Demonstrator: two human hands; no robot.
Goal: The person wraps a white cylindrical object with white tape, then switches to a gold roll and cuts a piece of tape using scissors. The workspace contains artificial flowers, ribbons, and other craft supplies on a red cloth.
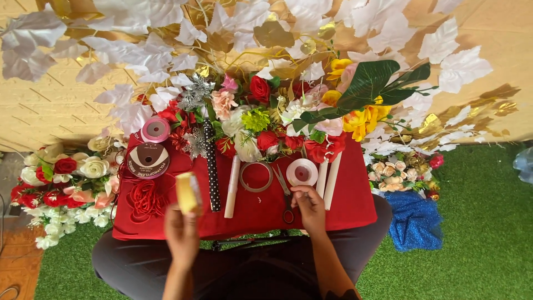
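The left hand (181,232) pinches a yellow ribbon roll (188,193) upright above the red cloth's (355,205) near edge. The right hand (309,210), fingers curled, rests on scissors (286,195) whose long axis runs away from the person across that cloth, just right of an empty tape ring (256,176).
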